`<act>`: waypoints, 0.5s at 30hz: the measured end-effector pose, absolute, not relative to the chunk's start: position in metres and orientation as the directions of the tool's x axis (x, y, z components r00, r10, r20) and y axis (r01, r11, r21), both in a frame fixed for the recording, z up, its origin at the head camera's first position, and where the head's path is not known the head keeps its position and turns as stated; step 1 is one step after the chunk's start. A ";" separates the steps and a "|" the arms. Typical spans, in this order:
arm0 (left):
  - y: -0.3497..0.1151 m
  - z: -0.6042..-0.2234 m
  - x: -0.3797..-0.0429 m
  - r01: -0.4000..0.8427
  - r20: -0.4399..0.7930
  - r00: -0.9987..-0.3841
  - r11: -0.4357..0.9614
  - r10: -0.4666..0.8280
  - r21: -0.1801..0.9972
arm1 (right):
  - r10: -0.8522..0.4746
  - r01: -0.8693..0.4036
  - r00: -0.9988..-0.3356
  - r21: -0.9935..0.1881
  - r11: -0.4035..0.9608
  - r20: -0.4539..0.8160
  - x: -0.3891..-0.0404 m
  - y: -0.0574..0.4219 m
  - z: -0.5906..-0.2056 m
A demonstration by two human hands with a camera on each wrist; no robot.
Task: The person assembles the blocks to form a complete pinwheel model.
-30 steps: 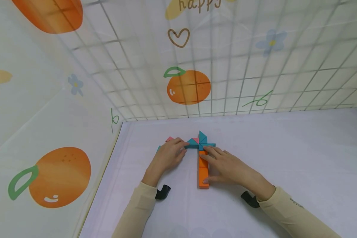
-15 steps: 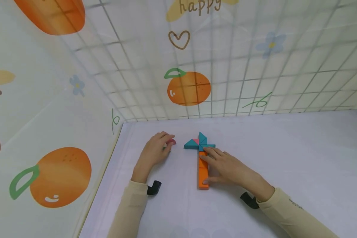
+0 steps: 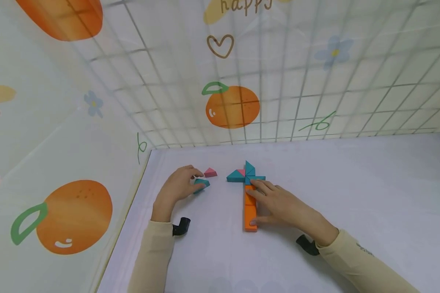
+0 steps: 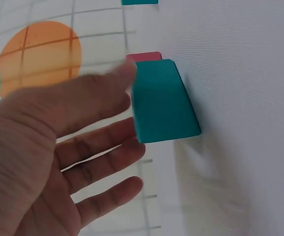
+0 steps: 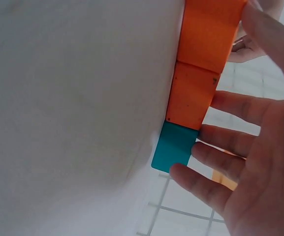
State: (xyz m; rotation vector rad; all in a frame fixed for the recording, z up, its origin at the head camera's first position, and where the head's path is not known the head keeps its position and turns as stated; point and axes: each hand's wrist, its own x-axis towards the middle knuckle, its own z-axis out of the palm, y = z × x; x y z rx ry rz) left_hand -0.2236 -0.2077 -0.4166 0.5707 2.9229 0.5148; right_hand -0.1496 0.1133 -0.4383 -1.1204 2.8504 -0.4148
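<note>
At the left of the head view my left hand is by a teal block, its thumb at the near side and its fingers spread at the far side. In the left wrist view the thumb tip overlaps a corner of this teal block; whether it presses cannot be told. Just behind stands a pink triangular block. My right hand rests on a row of orange blocks, fingers reaching to the teal blocks at its top. In the right wrist view its fingertips touch the orange blocks.
A teal triangular block and a small pink one join the row's top left, with a teal point above. White cloth covers the table. A printed curtain stands behind and at the left.
My left hand has moved left from the teal block by the row, past the pink block, to the loose teal block. My right hand has stayed on the orange row.
</note>
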 end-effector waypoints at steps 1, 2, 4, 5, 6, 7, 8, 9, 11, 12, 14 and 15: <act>-0.209 -0.416 -0.224 0.342 -0.062 -0.920 0.870 0.387 0.356 | -0.675 -0.662 -0.736 -0.265 0.701 0.051 -0.150 0.113 -0.438; -0.210 -0.417 -0.224 0.340 -0.068 -0.920 0.870 0.387 0.357 | -0.675 -0.662 -0.736 -0.265 0.701 0.052 -0.150 0.113 -0.438; -0.213 -0.418 -0.225 0.323 -0.073 -0.925 0.875 0.372 0.360 | -0.676 -0.664 -0.735 -0.263 0.700 0.054 -0.150 0.113 -0.437; -0.216 -0.418 -0.225 0.312 -0.074 -0.930 0.878 0.361 0.363 | -0.676 -0.664 -0.735 -0.263 0.700 0.056 -0.150 0.113 -0.438; -0.218 -0.419 -0.226 0.299 -0.074 -0.935 0.881 0.348 0.365 | -0.676 -0.664 -0.734 -0.264 0.699 0.057 -0.150 0.114 -0.438; -0.220 -0.420 -0.226 0.286 -0.073 -0.939 0.884 0.335 0.369 | -0.676 -0.664 -0.734 -0.264 0.699 0.057 -0.150 0.114 -0.438; -0.223 -0.421 -0.227 0.276 -0.072 -0.944 0.888 0.323 0.369 | -0.676 -0.664 -0.735 -0.266 0.699 0.057 -0.150 0.114 -0.438; -0.225 -0.421 -0.228 0.269 -0.071 -0.946 0.889 0.315 0.370 | -0.677 -0.664 -0.734 -0.266 0.699 0.056 -0.150 0.114 -0.438; -0.228 -0.422 -0.229 0.259 -0.071 -0.949 0.891 0.306 0.372 | -0.677 -0.664 -0.734 -0.270 0.697 0.056 -0.150 0.114 -0.438; -0.229 -0.422 -0.229 0.258 -0.072 -0.949 0.891 0.306 0.373 | -0.677 -0.663 -0.734 -0.272 0.697 0.055 -0.150 0.114 -0.438; -0.231 -0.421 -0.229 0.261 -0.073 -0.948 0.888 0.309 0.379 | -0.676 -0.662 -0.735 -0.276 0.697 0.053 -0.150 0.114 -0.438; -0.231 -0.421 -0.229 0.262 -0.071 -0.948 0.887 0.311 0.380 | -0.676 -0.660 -0.735 -0.278 0.698 0.051 -0.150 0.114 -0.439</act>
